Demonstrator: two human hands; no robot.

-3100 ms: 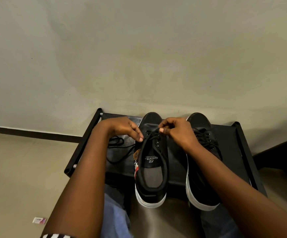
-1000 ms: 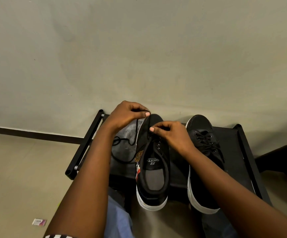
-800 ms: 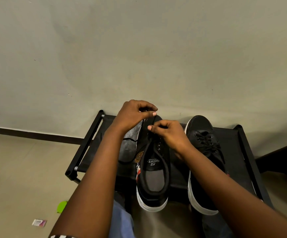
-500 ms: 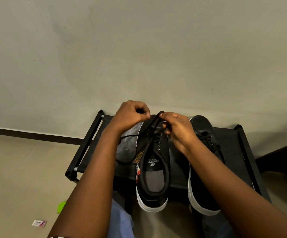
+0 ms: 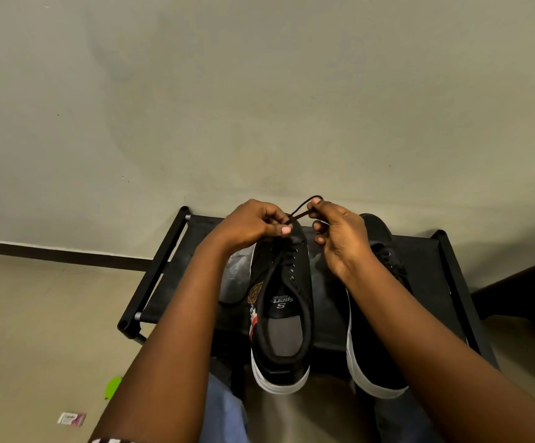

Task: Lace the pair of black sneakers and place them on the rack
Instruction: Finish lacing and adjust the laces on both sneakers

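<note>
A plain grey-green wall [image 5: 259, 91] filled the upper part of the view, meeting a pale floor [image 5: 36, 314] along a dark skirting strip. Against the wall stood a low black rack [image 5: 164, 266] with a fabric top shelf. Two forearms reached forward over it from below. On the shelf lay the pair of black sneakers with white soles, toes toward the wall: the left sneaker [image 5: 283, 314], its insole showing and only its front eyelets laced, and just beside it the right sneaker [image 5: 384, 362], partly hidden by the right forearm, its laces already in. The left hand [image 5: 250, 223] sat over the left sneaker's toe, its fingers curled and pinching the black lace [image 5: 304, 209]. The right hand [image 5: 339, 231] was raised a little higher, thumb and forefinger pinching the same lace near its end, the strand stretched between both hands. On the floor at left lay a green scrap [image 5: 112, 386] and a small wrapper [image 5: 71, 419].
</note>
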